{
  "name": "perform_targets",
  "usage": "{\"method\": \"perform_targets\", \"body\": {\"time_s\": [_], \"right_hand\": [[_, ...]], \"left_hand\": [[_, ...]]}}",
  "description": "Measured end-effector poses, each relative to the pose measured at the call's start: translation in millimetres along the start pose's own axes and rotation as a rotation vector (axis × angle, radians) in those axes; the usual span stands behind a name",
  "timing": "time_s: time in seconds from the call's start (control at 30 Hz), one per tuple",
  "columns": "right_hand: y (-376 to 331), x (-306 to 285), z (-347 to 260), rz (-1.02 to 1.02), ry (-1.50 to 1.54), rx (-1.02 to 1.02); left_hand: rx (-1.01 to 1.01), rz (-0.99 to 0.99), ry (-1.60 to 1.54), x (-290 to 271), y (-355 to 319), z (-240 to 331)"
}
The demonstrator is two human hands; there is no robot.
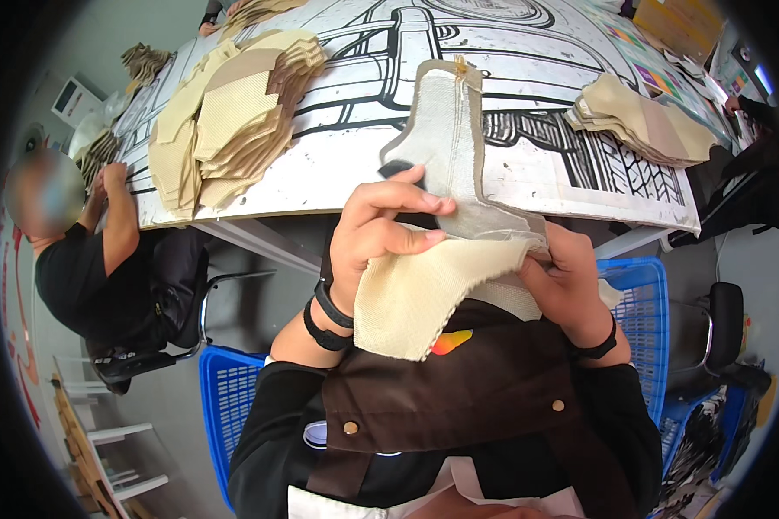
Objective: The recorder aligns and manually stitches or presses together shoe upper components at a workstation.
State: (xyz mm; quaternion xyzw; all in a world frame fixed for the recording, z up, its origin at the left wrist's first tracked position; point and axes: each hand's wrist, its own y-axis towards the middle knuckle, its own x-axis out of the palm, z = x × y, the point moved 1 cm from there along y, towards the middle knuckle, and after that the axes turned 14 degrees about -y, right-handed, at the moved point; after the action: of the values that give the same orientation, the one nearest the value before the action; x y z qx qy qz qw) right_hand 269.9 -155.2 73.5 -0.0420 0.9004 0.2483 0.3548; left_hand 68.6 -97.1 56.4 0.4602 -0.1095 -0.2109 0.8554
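In front of my chest I hold a sewn fabric piece (415,290), cream mesh on its lower part. Its upper part shows a pale grey backing with a seam running along it and yellowish threads at the top end. My left hand (376,229) pinches it on the left, thumb and fingers closed over the edge. On the other side my right hand (567,281) grips its right edge, with some fingertips hidden behind the fabric. A small dark patch (395,167) shows beside my left fingers; I cannot make out what it is.
Stacks of beige cut fabric pieces (242,121) lie on the white, line-drawn table (337,164) to the left, and another stack (640,121) to the right. Blue plastic baskets (636,303) stand on both sides of me. A person (86,251) sits at the left.
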Motion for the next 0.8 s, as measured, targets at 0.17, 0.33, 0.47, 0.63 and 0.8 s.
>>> {"method": "perform_targets", "body": {"time_s": [0.17, 0.33, 0.47, 0.63, 0.8], "right_hand": [[-2.3, 8.3, 2.1, 0.041, 0.114, -0.036], [-1.9, 7.1, 1.1, 0.032, 0.081, -0.125], [-0.8, 5.8, -2.3, 0.015, 0.125, -0.111], [-3.8, -2.3, -2.8, -0.082, -0.051, -0.149], [-0.6, 0.0, -7.7, 0.082, -0.039, -0.303]], "left_hand": [[0.125, 0.055, 0.175, 4.8, -1.3, 4.3], [0.176, 0.062, 0.175, 4.1, -1.5, 7.2], [0.248, -0.041, 0.103, 2.8, -3.0, 5.3], [0.248, 0.000, 0.121, 5.8, -7.4, 6.1], [0.181, 0.032, 0.133, 7.1, -6.2, 6.4]]}}
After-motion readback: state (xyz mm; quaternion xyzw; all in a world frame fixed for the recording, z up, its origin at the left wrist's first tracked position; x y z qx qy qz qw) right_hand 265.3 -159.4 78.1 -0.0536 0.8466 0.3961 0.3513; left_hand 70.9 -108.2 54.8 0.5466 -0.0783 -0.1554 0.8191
